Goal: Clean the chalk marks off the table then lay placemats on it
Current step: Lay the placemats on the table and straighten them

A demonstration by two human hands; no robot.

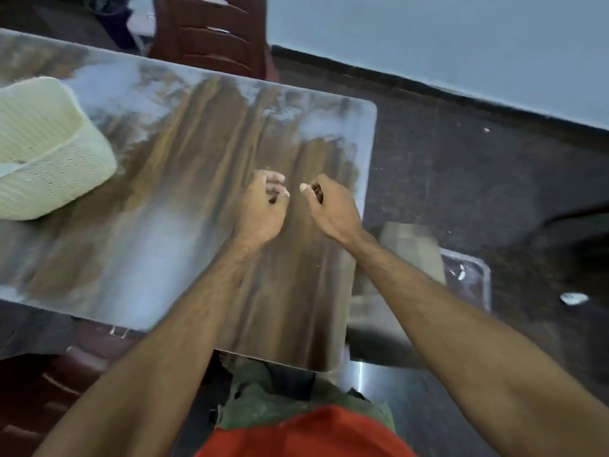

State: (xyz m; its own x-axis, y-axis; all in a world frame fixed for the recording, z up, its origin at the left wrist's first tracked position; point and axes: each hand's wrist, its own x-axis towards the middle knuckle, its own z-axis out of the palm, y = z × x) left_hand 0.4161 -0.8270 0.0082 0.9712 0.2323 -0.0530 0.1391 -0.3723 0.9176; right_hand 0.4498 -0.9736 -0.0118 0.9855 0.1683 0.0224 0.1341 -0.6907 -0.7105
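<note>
Head view shows both hands over the right part of the surface point(184, 153), close together but not touching. The left hand point(263, 206) has its fingers curled inward, thumb tip pale and near the fingertips; nothing can be seen inside it. The right hand point(333, 209) is likewise curled, its thumb pointing toward the left hand. Something dark shows between its thumb and fingers, but motion blur makes it impossible to tell whether that is an object or only shadow, so whether this hand holds anything cannot be told. Both forearms reach in bare from the bottom of the frame.

Under the hands the surface is a glossy wood-grain top, brown in streaks, with a whitish, hazy chalk film point(108, 84) smeared across much of it, thickest toward the far edge and in a pale band to the left of the left forearm. The patch right below the hands looks browner and clearer than the rest.

At the left edge, well apart from the hands, lies a cream-coloured woven placemat roll point(49, 150), resting on the surface and partly cut off by the frame.

Beyond the far edge stands a dark red plastic chair point(211, 31). On the dark floor to the right lie a clear plastic tray point(468, 275) and a small white scrap point(573, 298). A pale blue wall point(428, 37) runs behind.
</note>
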